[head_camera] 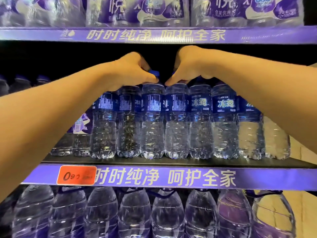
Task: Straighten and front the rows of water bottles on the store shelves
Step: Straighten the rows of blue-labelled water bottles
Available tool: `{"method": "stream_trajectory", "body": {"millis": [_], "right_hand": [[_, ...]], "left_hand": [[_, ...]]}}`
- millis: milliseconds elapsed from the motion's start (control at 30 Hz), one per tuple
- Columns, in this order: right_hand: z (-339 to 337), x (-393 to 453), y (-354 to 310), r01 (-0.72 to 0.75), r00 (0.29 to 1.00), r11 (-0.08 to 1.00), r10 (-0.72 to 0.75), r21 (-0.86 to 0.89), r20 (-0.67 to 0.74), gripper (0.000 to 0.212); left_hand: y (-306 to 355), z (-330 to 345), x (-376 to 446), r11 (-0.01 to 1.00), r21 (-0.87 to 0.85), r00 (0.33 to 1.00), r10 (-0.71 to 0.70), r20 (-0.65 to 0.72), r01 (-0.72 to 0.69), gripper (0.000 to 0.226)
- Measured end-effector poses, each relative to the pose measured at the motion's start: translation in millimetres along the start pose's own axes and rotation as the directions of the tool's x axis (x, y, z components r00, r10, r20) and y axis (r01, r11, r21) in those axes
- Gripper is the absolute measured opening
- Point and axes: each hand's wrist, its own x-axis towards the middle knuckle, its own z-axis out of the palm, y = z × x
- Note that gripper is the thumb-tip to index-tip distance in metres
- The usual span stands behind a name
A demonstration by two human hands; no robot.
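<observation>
Bottles of water stand in a front row (171, 124) along the middle shelf (171, 161), filling the centre of my head view from about nine o'clock across to three o'clock, their bases just behind the shelf's dark lip. My left hand (132, 69) comes in from eight o'clock and curls over the top of one bottle (152, 121), fingers and thumb pinched around its blue cap (154, 73). My right hand (190, 66) reaches in from three o'clock and grips the neck of the neighbouring bottle (176, 124), its cap hidden under my fingers. Those two bottles touch side by side, and both show the small-print side of their blue labels, as do the two to their nine o'clock side. The next two bottles (212, 121) toward three o'clock show the brand characters facing outward. Below the row, a purple strip (188, 179) with pale lettering runs along the shelf edge, carrying an orange price tag (76, 175) at seven o'clock. At six o'clock, large clear jugs (137, 213) crowd the lower shelf. At twelve o'clock, shrink-wrapped packs (137, 11) sit on the upper shelf above a second purple strip (154, 35).
</observation>
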Motion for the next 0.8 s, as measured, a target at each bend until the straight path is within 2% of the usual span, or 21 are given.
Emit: {"method": "stream_trajectory", "body": {"millis": [233, 367, 433, 500, 533, 600, 633, 667, 800], "right_hand": [[-1, 0, 5, -0.128, 0.990, 0.951, 0.106, 0.283, 0.094, 0.026], [0, 6, 2, -0.155, 0.984, 0.936, 0.117, 0.317, 0.134, 0.028], [-1, 6, 0, -0.172, 0.980, 0.942, 0.134, 0.288, 0.149, 0.028], [-2, 1, -4, -0.175, 0.983, 0.971, 0.161, 0.165, 0.093, 0.034], [-2, -1, -6, -0.169, 0.985, 0.986, 0.168, 0.009, 0.032, 0.039], [1, -4, -12, -0.143, 0.989, 0.938, 0.127, -0.316, -0.071, 0.051], [2, -4, -13, -0.133, 0.991, 0.919, 0.115, -0.370, -0.071, 0.052], [4, -3, -12, -0.131, 0.991, 0.927, 0.121, -0.352, -0.052, 0.049], [3, 2, -7, -0.148, 0.989, 0.989, 0.148, 0.023, 0.001, 0.033]], "left_hand": [[-10, 7, 6, 0.996, 0.056, 0.995, 0.067, -0.081, -0.062, 0.054], [-8, 10, 17, 0.969, 0.227, 0.987, 0.126, -0.096, -0.102, 0.052], [-6, 9, 18, 0.960, 0.242, 0.986, 0.161, -0.053, -0.144, 0.046], [-7, 7, 16, 0.961, 0.216, 0.985, 0.171, 0.030, -0.173, 0.035], [-8, 5, 16, 0.964, 0.192, 0.982, 0.176, 0.066, -0.186, 0.027], [-12, 1, 16, 0.970, 0.143, 0.976, 0.183, 0.117, -0.198, 0.013], [-13, 1, 17, 0.972, 0.135, 0.977, 0.177, 0.123, -0.193, 0.020], [-14, 1, 18, 0.975, 0.138, 0.981, 0.161, 0.108, -0.175, 0.028], [-13, 4, 18, 0.987, 0.106, 0.992, 0.114, 0.052, -0.119, 0.040]]}}
